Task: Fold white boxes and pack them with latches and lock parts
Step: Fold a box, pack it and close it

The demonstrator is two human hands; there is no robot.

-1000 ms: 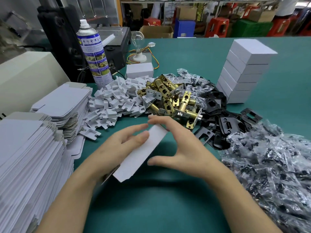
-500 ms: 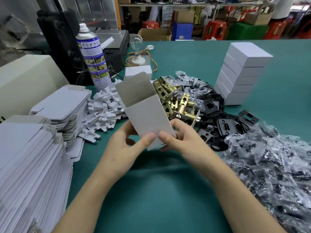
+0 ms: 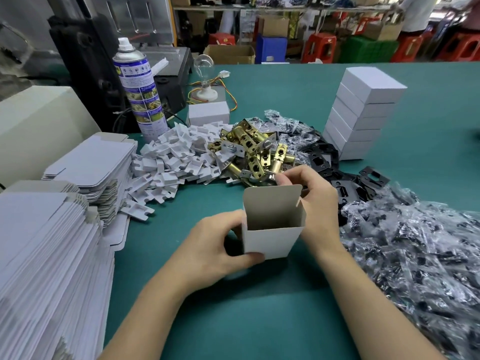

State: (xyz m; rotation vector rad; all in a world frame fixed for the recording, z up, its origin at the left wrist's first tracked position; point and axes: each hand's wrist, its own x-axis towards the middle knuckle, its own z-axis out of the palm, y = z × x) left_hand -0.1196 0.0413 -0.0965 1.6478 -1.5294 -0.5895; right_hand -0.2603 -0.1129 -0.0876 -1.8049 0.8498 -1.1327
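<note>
A white box (image 3: 270, 241) stands upright over the green table, its top open toward me and its grey lid flap raised at the back. My left hand (image 3: 215, 245) grips its left side and lower front corner. My right hand (image 3: 311, 201) holds its right side, thumb and fingers near the flap's top edge. Just behind lies a heap of brass latches (image 3: 254, 152). Black strike plates (image 3: 327, 157) and bagged lock parts (image 3: 420, 242) spread to the right.
Flat box blanks (image 3: 39, 255) are stacked at the left, with a second stack (image 3: 96, 162) behind. White plastic inserts (image 3: 176, 157) lie in a pile. A spray can (image 3: 140, 92) stands behind them. Finished boxes (image 3: 363, 113) are stacked at the back right.
The flat blank has been opened into a box and turned upright. It moved down and toward me, with its open end now on top and both hands at its sides.
</note>
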